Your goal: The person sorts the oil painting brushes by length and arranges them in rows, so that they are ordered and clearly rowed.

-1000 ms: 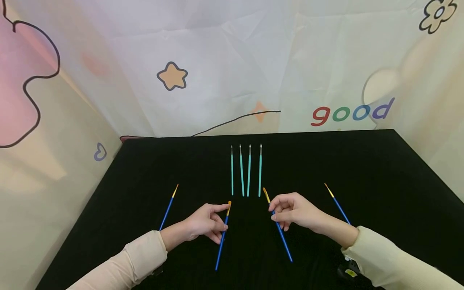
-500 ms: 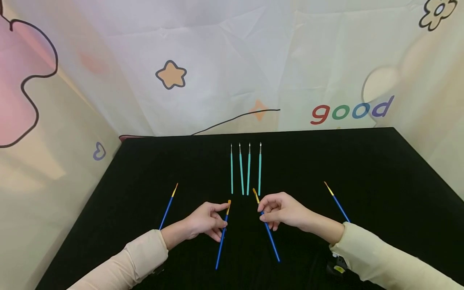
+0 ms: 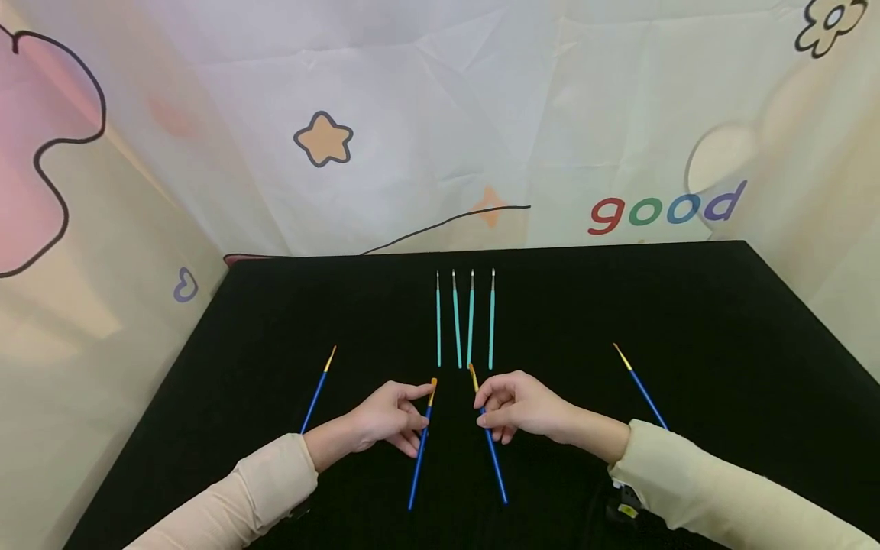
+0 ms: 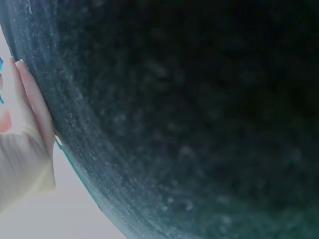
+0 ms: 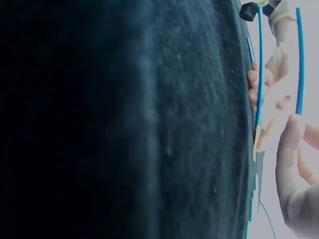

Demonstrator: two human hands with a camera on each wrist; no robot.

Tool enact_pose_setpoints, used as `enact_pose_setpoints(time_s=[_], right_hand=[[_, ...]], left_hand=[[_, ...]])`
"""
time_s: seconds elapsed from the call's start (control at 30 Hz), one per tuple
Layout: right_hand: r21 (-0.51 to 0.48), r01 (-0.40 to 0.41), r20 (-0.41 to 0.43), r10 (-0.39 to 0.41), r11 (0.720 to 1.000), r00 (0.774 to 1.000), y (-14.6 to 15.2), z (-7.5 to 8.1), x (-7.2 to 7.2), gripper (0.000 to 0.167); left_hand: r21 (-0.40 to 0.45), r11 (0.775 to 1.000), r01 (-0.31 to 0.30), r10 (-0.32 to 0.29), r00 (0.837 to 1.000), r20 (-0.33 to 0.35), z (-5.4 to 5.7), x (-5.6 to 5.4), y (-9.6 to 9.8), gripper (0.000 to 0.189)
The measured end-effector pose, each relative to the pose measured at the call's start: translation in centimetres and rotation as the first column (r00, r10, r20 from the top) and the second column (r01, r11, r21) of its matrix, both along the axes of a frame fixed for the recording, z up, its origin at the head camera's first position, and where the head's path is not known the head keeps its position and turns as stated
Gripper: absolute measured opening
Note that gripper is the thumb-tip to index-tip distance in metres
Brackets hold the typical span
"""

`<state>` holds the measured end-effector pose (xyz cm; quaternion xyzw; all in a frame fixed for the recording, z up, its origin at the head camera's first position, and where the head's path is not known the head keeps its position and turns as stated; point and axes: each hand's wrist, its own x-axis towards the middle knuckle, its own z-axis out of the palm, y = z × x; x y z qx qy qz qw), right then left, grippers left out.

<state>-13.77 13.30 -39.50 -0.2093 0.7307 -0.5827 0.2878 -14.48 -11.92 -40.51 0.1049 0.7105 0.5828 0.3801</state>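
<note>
In the head view, my left hand (image 3: 386,416) grips a blue-handled paintbrush (image 3: 415,477) near its yellow ferrule, the index finger reaching to the orange bristles. My right hand (image 3: 529,409) pinches a second blue paintbrush (image 3: 496,466) between thumb and fingers, its handle slanting down toward the front. This brush appears raised off the black table in the right wrist view, where its blue handle (image 5: 300,59) rises above the fingertips. Several thin teal paintbrushes (image 3: 438,328) lie side by side beyond both hands. Only part of the left hand (image 4: 30,104) shows in the left wrist view.
One blue paintbrush (image 3: 317,393) lies at the left, partly behind the left forearm. Another blue paintbrush (image 3: 645,389) lies at the right, its lower end by the right sleeve. A printed cloth backdrop (image 3: 412,114) stands behind the black tabletop (image 3: 584,305).
My right hand has moved left with its paintbrush, closer to the left hand's brush, and the handle has turned more upright in the head view. The left hand stays nearly in place.
</note>
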Motion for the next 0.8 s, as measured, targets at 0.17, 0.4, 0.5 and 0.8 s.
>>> enact_pose_setpoints(time_s=[0.17, 0.4, 0.5, 0.8], right_hand=[[0.018, 0.029, 0.035, -0.030, 0.999, 0.999, -0.9, -0.5, 0.2, 0.021], [0.025, 0.042, 0.051, -0.044, 0.999, 0.998, -1.7, -0.9, 0.4, 0.019], [0.023, 0.038, 0.054, -0.039, 0.999, 0.998, -2.0, -1.1, 0.4, 0.018], [0.014, 0.059, 0.098, -0.060, 0.998, 0.993, -2.5, -1.6, 0.3, 0.013]], left_hand=[[-0.010, 1.000, -0.011, 0.011, 1.000, -0.021, -0.2, -0.1, 0.1, 0.058], [-0.012, 1.000, -0.016, 0.016, 1.000, -0.024, -0.3, -0.2, 0.2, 0.057], [-0.017, 1.000, -0.015, 0.015, 1.000, -0.024, -0.4, -0.2, 0.2, 0.056], [-0.025, 1.000, -0.006, 0.006, 1.000, -0.022, -0.2, -0.3, 0.3, 0.055]])
